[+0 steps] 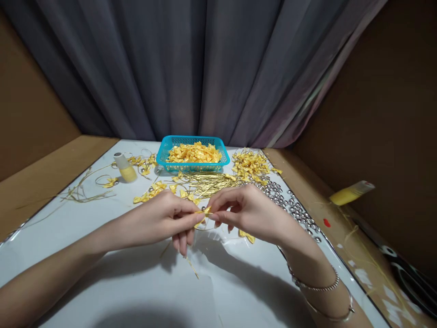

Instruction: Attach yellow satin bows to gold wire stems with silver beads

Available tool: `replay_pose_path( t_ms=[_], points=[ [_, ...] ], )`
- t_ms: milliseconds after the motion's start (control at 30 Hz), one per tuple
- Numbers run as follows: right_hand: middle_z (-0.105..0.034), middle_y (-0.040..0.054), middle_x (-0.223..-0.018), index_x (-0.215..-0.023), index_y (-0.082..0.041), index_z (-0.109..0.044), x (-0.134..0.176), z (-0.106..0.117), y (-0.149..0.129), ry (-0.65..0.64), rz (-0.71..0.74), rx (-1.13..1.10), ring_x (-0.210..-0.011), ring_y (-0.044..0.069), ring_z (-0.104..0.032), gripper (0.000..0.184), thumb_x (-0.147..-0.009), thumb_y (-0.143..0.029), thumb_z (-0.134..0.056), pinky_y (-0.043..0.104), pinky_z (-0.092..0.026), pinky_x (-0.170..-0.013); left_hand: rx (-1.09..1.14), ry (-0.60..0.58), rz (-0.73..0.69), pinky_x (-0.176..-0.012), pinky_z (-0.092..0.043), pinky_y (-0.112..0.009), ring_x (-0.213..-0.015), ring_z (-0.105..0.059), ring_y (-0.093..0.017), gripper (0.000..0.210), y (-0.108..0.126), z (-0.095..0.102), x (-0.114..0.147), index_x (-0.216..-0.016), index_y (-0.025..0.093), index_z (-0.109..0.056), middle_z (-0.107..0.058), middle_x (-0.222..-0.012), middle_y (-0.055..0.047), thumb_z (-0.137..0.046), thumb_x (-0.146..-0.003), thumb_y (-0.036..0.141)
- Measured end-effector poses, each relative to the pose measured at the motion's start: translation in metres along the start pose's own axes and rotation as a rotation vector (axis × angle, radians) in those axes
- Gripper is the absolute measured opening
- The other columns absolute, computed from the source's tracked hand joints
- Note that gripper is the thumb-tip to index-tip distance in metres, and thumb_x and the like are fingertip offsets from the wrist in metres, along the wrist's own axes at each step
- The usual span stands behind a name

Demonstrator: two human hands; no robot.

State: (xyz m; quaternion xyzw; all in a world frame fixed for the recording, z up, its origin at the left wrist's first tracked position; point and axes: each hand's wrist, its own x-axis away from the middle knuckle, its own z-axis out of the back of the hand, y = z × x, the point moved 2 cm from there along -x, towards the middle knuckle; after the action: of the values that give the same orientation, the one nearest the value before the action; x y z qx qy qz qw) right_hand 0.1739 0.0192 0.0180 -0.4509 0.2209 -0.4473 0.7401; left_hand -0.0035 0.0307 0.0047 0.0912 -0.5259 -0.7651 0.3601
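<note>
My left hand (175,216) pinches a small yellow ribbon bow (201,216) between thumb and forefinger, above the middle of the white table. From the other side my right hand (241,209) is closed at the bow, its thumb and forefinger on a thin gold cord at the bow's edge. A small silver bell or bead (204,208) shows just behind the bow. Loose gold cord ends (193,268) hang below my left hand. Beyond the hands lie a bundle of gold cords (208,183) and several loose yellow bows (155,191).
A blue basket (164,148) full of yellow bows stands at the back. A bow pile (251,165) and many silver beads (297,209) lie right. A yellow glue bottle (126,168) stands left; another bottle (351,193) and black scissors (406,273) are on the right-hand board.
</note>
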Motion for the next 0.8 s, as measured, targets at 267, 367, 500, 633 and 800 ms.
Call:
replay_pose_path(
  t_ms=[267, 367, 500, 633, 800],
  points=[
    [-0.061, 0.0034, -0.074, -0.066, -0.011, -0.063, -0.0033, 0.0005, 0.002, -0.009, -0.026, -0.144, -0.062, 0.009, -0.056, 0.013, -0.078, -0.008, -0.06, 0.02, -0.05, -0.055, -0.017, -0.007, -0.012, -0.05, -0.054, -0.017, -0.051, -0.068, -0.013, 0.039, -0.0001, -0.0005, 0.0012, -0.068, 0.013, -0.063, -0.071, -0.058, -0.004, -0.044, -0.091, 0.038],
    [-0.059, 0.0025, -0.073, -0.065, -0.011, -0.063, -0.0042, -0.0004, 0.0026, -0.003, -0.05, -0.165, -0.06, 0.009, -0.056, 0.014, -0.078, -0.007, -0.059, 0.02, -0.051, -0.053, -0.026, -0.002, -0.021, -0.049, -0.053, -0.016, -0.05, -0.067, -0.013, 0.038, 0.0002, -0.0004, 0.0014, -0.068, 0.013, -0.063, -0.07, -0.058, -0.004, -0.044, -0.091, 0.036],
    [-0.058, 0.0019, -0.072, -0.064, -0.011, -0.062, -0.0054, -0.0019, 0.0021, -0.013, -0.055, -0.188, -0.057, 0.007, -0.055, 0.016, -0.079, -0.007, -0.058, 0.019, -0.052, -0.051, -0.051, 0.003, -0.035, -0.049, -0.052, -0.015, -0.05, -0.067, -0.012, 0.037, -0.0011, 0.0, 0.0019, -0.07, 0.013, -0.064, -0.07, -0.058, -0.004, -0.044, -0.091, 0.036],
    [-0.058, 0.0017, -0.073, -0.065, -0.011, -0.062, -0.0033, -0.0029, 0.0016, -0.015, -0.019, -0.131, -0.056, 0.008, -0.056, 0.014, -0.078, -0.008, -0.06, 0.02, -0.051, -0.05, -0.042, -0.006, -0.027, -0.049, -0.052, -0.014, -0.05, -0.067, -0.012, 0.037, -0.0012, 0.0, 0.002, -0.069, 0.013, -0.063, -0.07, -0.058, -0.004, -0.044, -0.091, 0.036],
    [-0.061, 0.0012, -0.08, -0.066, -0.013, -0.064, 0.0021, -0.0035, -0.0025, 0.017, 0.086, 0.088, -0.056, 0.006, -0.056, 0.013, -0.078, -0.008, -0.063, 0.02, -0.048, -0.054, -0.024, -0.015, -0.003, -0.05, -0.053, -0.016, -0.053, -0.068, -0.013, 0.037, 0.0007, -0.0011, 0.0018, -0.068, 0.014, -0.063, -0.07, -0.057, -0.003, -0.044, -0.091, 0.036]
  ],
)
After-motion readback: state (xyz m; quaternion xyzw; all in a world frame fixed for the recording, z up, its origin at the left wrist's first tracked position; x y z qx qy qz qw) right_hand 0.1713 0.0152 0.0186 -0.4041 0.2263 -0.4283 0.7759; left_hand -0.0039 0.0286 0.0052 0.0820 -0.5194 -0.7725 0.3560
